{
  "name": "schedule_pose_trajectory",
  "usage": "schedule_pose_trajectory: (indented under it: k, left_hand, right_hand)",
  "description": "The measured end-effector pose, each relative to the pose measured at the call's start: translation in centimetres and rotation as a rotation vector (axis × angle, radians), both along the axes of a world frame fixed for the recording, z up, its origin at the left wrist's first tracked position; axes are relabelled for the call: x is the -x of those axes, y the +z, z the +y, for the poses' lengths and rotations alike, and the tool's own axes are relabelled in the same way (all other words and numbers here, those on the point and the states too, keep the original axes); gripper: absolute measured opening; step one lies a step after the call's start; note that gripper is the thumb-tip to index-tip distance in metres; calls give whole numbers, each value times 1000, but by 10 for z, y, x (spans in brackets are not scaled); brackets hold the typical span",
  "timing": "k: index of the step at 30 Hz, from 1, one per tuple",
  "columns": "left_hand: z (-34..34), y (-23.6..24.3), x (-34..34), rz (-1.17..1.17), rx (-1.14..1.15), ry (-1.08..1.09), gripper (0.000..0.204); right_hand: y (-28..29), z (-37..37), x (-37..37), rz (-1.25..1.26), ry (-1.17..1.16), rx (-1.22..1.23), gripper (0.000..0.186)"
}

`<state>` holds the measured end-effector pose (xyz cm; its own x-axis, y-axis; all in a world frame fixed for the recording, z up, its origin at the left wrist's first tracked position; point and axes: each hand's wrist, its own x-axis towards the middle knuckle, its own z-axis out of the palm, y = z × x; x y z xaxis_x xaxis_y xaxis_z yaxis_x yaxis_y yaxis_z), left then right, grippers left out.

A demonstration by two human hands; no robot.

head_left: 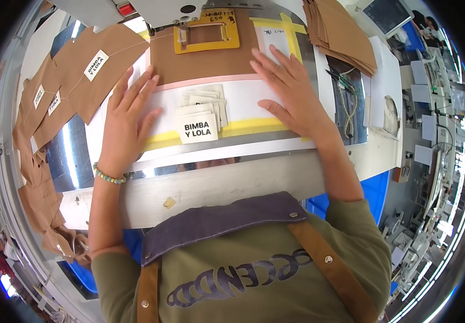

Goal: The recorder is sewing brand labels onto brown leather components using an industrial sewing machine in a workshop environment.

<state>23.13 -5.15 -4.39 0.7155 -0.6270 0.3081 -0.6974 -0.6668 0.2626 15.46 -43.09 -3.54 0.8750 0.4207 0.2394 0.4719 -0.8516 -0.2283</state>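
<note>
My left hand (130,116) lies with fingers apart at the left of a white template (246,101) edged in pink and yellow tape. My right hand (286,94) rests spread on its right part. Neither appears to hold anything. Between them sits a loose stack of cream labels with black print (197,126). Behind, a brown piece (211,67) lies beneath a yellow rectangular frame (180,43) at the sewing machine head (162,11). Left of my left hand, brown pieces with white labels (71,59) are linked by thread.
A pile of brown pieces (337,40) lies at back right, above scissors and cord (348,110) and beside a white box (383,91). More brown pieces (41,199) hang along the left. Blue bins (375,191) show below the table. A monitor (383,13) and distant co-workers appear at the edges.
</note>
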Motion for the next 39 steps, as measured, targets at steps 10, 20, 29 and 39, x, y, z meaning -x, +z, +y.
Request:
schedule_pose_trajectory:
  k: [10, 20, 29, 39]
  left_hand:
    - [4, -5, -4, 56, -72, -3, 61]
    - [1, -4, -1, 24, -63, 12, 60]
    - [4, -6, -1, 47, -27, 4, 56]
    - [-15, 17, 24, 125, 79, -203, 99]
  right_hand:
    - [0, 0, 0, 78, -17, 47, 64]
    - [4, 0, 2, 82, -34, 37, 57]
    - [0, 0, 2, 47, -23, 23, 53]
    - [27, 44, 12, 37, 142, -57, 77]
